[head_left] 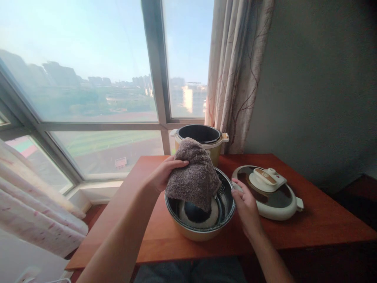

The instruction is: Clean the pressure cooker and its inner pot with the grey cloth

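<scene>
A grey-brown towel [193, 177] hangs from my left hand [166, 171], whose thumb presses on its front. The cloth covers the upper left part of a dark-lined inner pot [202, 234] with a golden outside, which stands on the table. My right hand [244, 200] pinches the pot's right rim, the thumb towards me and the fingers bent around the edge. Inside the pot, a pale ring shows around a dark middle below the towel; I cannot tell what the ring is. The towel hides the pot's far left rim.
Behind the pot stands the golden cooker body [218, 153] with its dark opening facing up. To the right, its cream lid [279, 212] with a glass top and handle lies on the reddish wooden table [118, 228]. Windows and a curtain [235, 70] rise behind the table.
</scene>
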Tool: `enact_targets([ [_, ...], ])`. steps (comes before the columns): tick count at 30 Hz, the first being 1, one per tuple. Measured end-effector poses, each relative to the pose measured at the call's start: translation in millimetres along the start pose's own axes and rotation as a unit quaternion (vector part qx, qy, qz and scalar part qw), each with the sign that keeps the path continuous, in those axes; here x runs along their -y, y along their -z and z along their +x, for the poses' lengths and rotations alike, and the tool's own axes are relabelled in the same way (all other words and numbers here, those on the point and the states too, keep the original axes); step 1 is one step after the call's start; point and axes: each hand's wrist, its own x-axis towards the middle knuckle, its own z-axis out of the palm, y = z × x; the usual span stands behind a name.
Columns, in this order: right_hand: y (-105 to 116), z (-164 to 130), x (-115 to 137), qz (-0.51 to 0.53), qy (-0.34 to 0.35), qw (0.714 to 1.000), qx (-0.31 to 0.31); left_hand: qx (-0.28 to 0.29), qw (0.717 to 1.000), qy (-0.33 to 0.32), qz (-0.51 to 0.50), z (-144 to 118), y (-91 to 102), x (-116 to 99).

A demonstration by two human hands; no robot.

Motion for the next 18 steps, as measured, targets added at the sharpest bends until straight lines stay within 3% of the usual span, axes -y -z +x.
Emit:
enact_targets([
  [2,7.2,4.1,3.6,-0.029,0.000,0.999,0.031,-0.042,0.990,0.000,-0.137,-1.2,-1.6,4.9],
  [5,15.8,7.2,18.0,-0.153,0.046,0.987,0.009,-0.072,0.980,0.014,-0.187,-2.9,-5.1,9.2],
  [7,14.5,3.5,32.9,-0.224,0.114,0.967,-0.028,-0.093,0.974,0.014,-0.206,-3.3,-11.1,10.1],
  [9,4.9,-4.9,49.0,-0.240,0.204,0.949,0.001,-0.099,0.971,0.006,-0.220,-3.4,-21.6,9.9],
  [11,-10.6,-14.7,62.8,-0.239,0.290,0.923,0.084,-0.082,0.968,-0.007,-0.236,-3.9,-35.4,9.5],
  [13,-26.8,-21.1,71.2,-0.249,0.336,0.901,0.117,-0.052,0.965,-0.021,-0.256,-5.5,-48.9,9.7],
  [18,-44.7,-13.8,72.7,-0.195,0.309,0.930,0.034,0.033,0.967,-0.054,-0.247,-12.6,-58.2,12.8],
])
